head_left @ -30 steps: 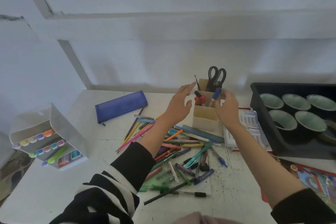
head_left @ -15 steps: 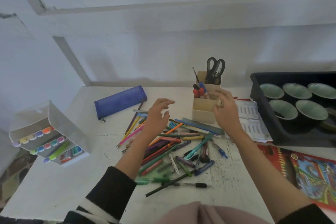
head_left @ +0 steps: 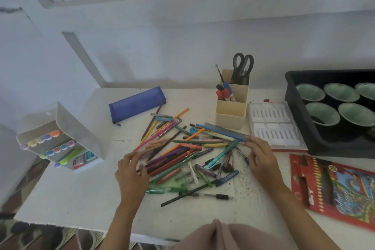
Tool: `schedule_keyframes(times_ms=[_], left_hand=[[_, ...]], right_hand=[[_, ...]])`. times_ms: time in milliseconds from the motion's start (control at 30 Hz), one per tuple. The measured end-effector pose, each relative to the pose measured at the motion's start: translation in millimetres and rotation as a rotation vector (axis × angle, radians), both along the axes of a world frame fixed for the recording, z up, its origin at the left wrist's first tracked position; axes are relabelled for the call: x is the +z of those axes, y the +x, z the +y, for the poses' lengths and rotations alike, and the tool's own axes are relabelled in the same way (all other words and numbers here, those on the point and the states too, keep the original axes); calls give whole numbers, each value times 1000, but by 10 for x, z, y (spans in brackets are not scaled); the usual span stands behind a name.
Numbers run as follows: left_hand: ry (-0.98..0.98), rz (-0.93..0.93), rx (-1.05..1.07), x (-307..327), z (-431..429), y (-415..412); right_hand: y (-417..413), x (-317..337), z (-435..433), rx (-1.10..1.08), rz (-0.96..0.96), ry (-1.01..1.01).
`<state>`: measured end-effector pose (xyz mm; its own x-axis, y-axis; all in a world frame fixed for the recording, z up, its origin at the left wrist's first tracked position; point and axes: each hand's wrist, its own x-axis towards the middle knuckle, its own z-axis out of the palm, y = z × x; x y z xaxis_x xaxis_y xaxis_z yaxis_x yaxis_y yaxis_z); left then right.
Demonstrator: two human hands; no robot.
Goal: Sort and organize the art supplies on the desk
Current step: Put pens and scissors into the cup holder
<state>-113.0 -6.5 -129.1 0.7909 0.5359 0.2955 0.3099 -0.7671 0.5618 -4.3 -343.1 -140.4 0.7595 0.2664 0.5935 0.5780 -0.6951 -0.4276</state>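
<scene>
Scattered multicoloured pen-and-pencil heap (head_left: 182, 154): left hand (head_left: 132, 170) at nine o'clock, right hand (head_left: 261, 158) at three, both unclenched, are bracketing it, likely for gathering.

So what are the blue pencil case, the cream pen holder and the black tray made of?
The blue pencil case looks like soft fabric or mesh, matt, with a zip pull at its left end. The cream pen holder seems rigid plastic: smooth, matt, straight moulded walls. The black tray is probably plastic too, with a rounded, faintly glossy rim.
</scene>
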Motion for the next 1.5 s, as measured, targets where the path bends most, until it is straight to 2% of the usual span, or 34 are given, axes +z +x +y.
schedule_keyframes(times_ms=[133, 300, 767, 867, 967, 1033, 1200, 1367, 1500], left_hand=[[40, 130, 67, -124, -59, -222], [137, 204, -21, -125, -118, -189], [116, 179, 20, -100, -150, -255], [50, 136, 47, -106, -151, -246], [-145, 24, 185, -45, -160, -152], [-109, -3, 215, 54, -166, 33], [115, 121, -67, 282, -150, 673], [265, 445, -210, 308, -90, 1072], [273, 442, -232, 240, -15, 1111]], right_hand=[[-18, -24, 27, 67, 0, -59], [-16, -37, 17, 132, 23, -110], [8, -56, 38, 186, 8, -154], [19, -79, 31, 160, 3, -147], [20, -103, 25, 134, 21, -135], [7, -106, 22, 126, 20, -142], [-4, -70, 22, 131, 39, -162], [-40, -31, 28, 95, 11, -155], [-68, -32, 28, 13, -27, -149]])
